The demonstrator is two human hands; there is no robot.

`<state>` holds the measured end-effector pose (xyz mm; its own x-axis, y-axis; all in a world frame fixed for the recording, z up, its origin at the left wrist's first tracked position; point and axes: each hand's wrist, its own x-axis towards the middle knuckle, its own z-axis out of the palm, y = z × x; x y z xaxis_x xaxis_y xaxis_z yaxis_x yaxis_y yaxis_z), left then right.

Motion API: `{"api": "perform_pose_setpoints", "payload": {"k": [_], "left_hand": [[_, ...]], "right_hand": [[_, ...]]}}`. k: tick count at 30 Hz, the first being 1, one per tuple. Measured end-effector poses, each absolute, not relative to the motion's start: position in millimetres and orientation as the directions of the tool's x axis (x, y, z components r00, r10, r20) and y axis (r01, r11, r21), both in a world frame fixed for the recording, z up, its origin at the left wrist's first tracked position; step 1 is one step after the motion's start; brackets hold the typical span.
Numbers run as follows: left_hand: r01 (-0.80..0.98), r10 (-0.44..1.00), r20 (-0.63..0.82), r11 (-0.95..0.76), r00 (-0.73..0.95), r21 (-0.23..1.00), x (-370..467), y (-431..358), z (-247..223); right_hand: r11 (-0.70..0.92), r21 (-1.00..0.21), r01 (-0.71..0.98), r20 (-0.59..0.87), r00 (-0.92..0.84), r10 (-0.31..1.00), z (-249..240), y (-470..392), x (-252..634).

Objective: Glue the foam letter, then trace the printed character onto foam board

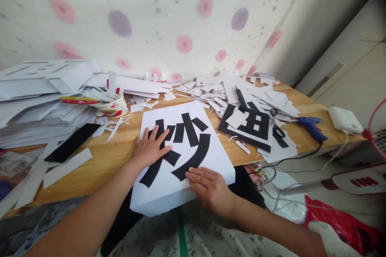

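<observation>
A white paper sheet (211,160) with bent-down front edge lies at the table's front, partly overhanging it. Black cut-out strokes forming a large character (196,156) lie on the sheet. My left hand (149,148) rests flat with spread fingers over the left strokes, hiding part of them. My right hand (211,190) lies at the sheet's front edge, its fingers stretched out and touching the sheet by the tip of the long curved stroke. Nothing is gripped in either hand.
On the right are a black cut-out sheet (245,126), scissors (278,130), paper scraps (208,88), a blue glue gun (312,126) with its cord and a white box (345,119). A phone (72,142), a tub (113,106) and stacked white paper (36,116) stand left.
</observation>
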<state>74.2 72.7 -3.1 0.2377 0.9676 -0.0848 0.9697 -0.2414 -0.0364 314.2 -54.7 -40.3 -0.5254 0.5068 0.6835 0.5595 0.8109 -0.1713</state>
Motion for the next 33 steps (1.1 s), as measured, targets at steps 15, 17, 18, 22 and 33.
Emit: {"api": "perform_pose_setpoints", "payload": {"k": [15,17,18,22,33], "left_hand": [[0.971,0.966,-0.099,-0.24,0.238,-0.003,73.8,72.5,-3.4],[0.971,0.967,-0.09,-0.239,0.239,0.005,73.7,71.9,-3.8],[0.971,0.967,-0.085,-0.239,0.239,0.009,73.5,71.6,-4.1],[0.971,0.968,-0.072,-0.237,0.239,0.034,72.4,71.0,-6.0],[0.968,0.971,-0.02,-0.236,0.239,0.086,70.6,65.8,-6.7]], "right_hand": [[0.683,-0.194,0.704,0.624,-0.449,0.639,-40.6,-60.4,419.7],[0.684,-0.184,0.706,0.633,-0.447,0.632,-40.8,-60.5,430.5],[0.684,-0.185,0.705,0.647,-0.437,0.625,-40.1,-60.4,434.4],[0.668,-0.222,0.711,0.698,-0.362,0.617,-30.9,-55.5,430.1],[0.48,-0.158,0.863,-0.035,-0.491,0.87,16.5,34.0,301.2]]}}
